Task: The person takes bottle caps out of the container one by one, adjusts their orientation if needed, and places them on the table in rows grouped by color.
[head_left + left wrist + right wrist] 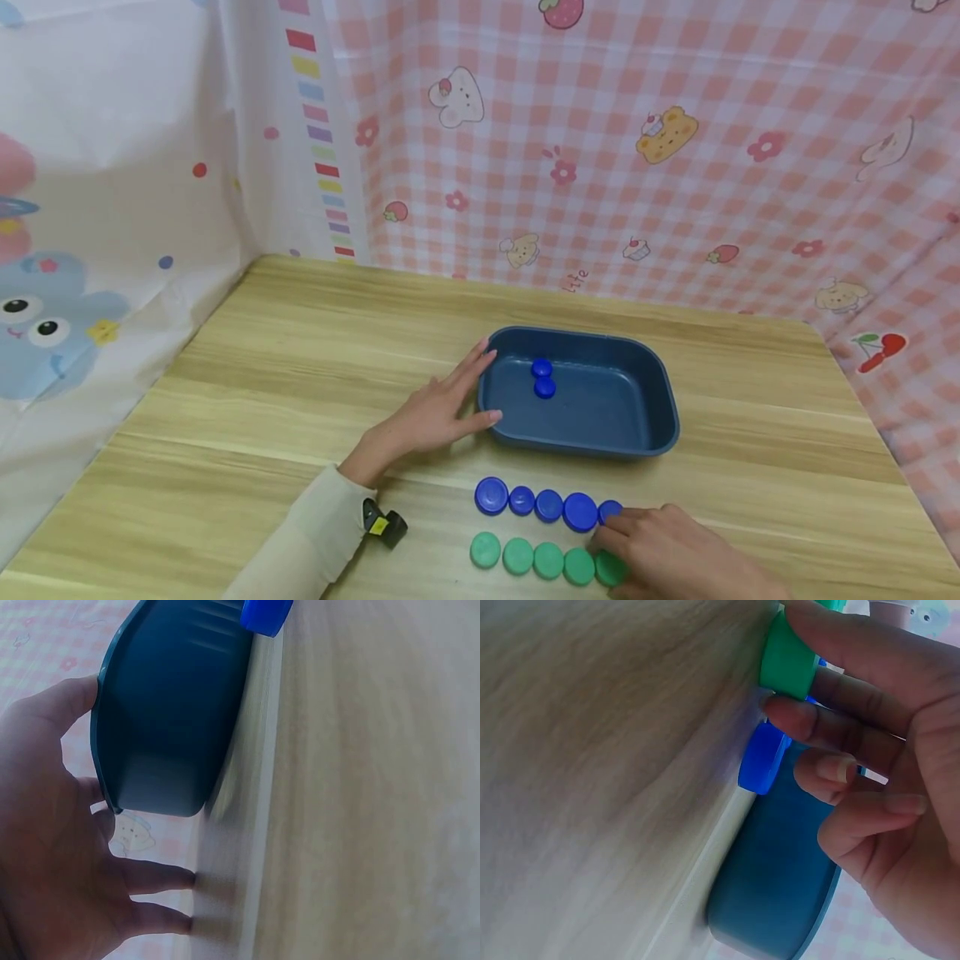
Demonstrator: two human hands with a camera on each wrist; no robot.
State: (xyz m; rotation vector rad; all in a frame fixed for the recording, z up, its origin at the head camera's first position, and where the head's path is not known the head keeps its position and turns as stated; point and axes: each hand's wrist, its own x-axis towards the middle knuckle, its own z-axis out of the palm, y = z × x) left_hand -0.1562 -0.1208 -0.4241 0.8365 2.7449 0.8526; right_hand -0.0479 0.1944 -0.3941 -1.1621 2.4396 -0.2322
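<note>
A dark blue tray (600, 446) sits on the table, with two small blue caps (544, 387) inside near its left end. My left hand (431, 414) rests against the tray's left end, fingers spread, thumb at the near corner of the rim. In front of the tray lies a row of several blue bottle caps (549, 505). Nearer still, a row of several green bottle caps (548, 561) runs alongside. With thumb and fingertips, my right hand (667, 550) pinches the rightmost green cap (789, 660). Its fingers partly cover the rightmost blue cap (763, 759).
The wooden table (247, 400) meets a pink checked cloth (585, 208) at the back and a white patterned cloth (150, 167) on the left. A black wrist strap buckle (385, 524) sticks out from the left sleeve (307, 533).
</note>
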